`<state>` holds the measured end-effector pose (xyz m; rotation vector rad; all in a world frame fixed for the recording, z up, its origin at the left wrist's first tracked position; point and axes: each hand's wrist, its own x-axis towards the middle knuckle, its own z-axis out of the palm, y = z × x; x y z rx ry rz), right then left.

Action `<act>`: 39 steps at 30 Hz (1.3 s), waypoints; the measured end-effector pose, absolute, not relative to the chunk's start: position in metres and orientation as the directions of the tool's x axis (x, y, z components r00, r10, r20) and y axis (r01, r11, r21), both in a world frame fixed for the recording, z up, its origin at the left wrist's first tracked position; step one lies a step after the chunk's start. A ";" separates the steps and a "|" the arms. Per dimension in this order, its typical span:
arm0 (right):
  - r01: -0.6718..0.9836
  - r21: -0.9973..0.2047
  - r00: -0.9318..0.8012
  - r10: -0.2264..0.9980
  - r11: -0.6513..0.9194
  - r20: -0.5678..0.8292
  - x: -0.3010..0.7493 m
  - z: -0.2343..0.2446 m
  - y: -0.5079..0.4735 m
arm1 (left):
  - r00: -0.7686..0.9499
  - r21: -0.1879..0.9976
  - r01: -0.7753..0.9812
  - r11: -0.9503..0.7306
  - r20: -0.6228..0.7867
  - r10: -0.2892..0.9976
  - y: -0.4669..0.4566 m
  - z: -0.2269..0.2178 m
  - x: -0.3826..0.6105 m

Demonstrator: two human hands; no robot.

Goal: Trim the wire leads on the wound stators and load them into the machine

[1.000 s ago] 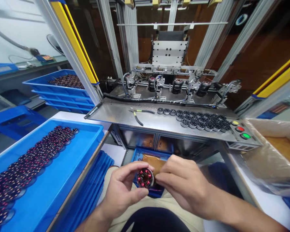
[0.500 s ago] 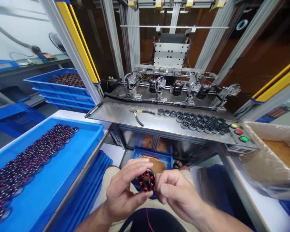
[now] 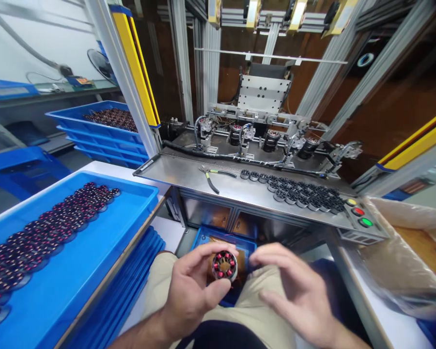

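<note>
Between the thumb and fingers of my left hand [image 3: 194, 283] is a round motor stator [image 3: 225, 266], wound with red wire and showing its open centre upward. My right hand [image 3: 292, 286] is apart from it, a little to the right, with thumb and fingers spread and nothing between them. Both hands are over my lap. On the metal ledge ahead lie cutting pliers [image 3: 218, 178] with their handles spread. To the right of the pliers, rows of unwound stator cores [image 3: 301, 191] cover the ledge.
A blue tray [image 3: 131, 194] at left holds many wound stators [image 3: 54, 225]. Ahead stands a winding machine [image 3: 263, 121] with stators on its spindles. A green button [image 3: 365, 222] sits at the ledge's right end, beside a plastic-lined box [image 3: 388, 261]. Below is a blue bin [image 3: 199, 237].
My right hand has come away from the stator, moved right and opened. The left hand still holds the stator, its wound face now turned more upward. The camera view has shifted slightly.
</note>
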<state>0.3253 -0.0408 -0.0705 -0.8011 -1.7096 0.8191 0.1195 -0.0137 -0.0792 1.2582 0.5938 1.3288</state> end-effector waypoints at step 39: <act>0.469 -0.463 0.116 0.467 0.752 0.877 0.274 -0.057 -0.049 | 0.028 0.848 -0.432 -0.308 0.354 0.935 -0.029 -0.071 0.145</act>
